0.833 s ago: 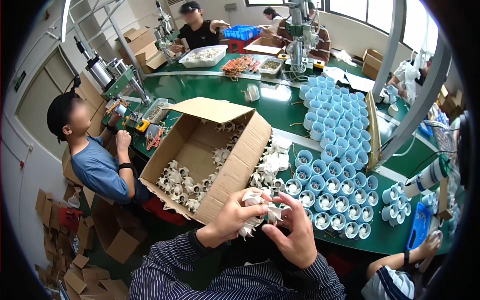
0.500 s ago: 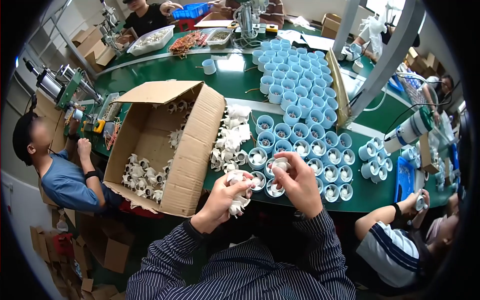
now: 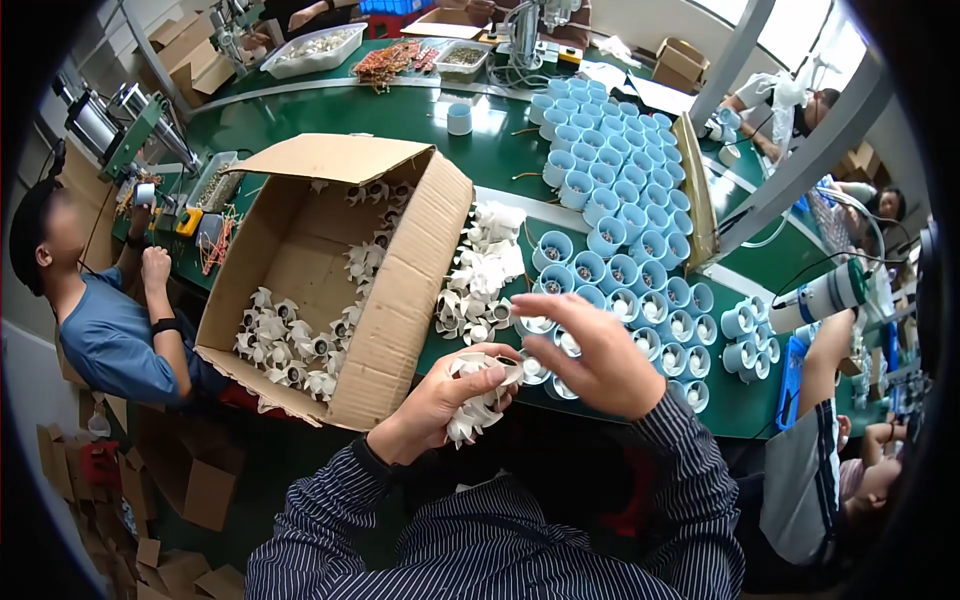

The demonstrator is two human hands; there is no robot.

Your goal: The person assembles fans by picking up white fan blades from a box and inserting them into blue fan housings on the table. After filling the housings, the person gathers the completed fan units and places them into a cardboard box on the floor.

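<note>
Fans (image 3: 683, 325) sit in nearer but apparently not farther cups (image 3: 600, 212), with several in your left hand (image 3: 435, 405), spares in the box (image 3: 412, 290), and your right hand (image 3: 605, 357) spread, seemingly empty.

Right hand (image 3: 605, 358) had its fingers spread over the near blue cups (image 3: 605, 237) now, and the white fan it was pinching half a second ago was gone from view. Striped-sleeve co-worker's arm (image 3: 826, 358) on the right had swung out past the blue tray (image 3: 789, 385). Also, the far co-worker (image 3: 318, 12) got their head cropped off up top.
</note>
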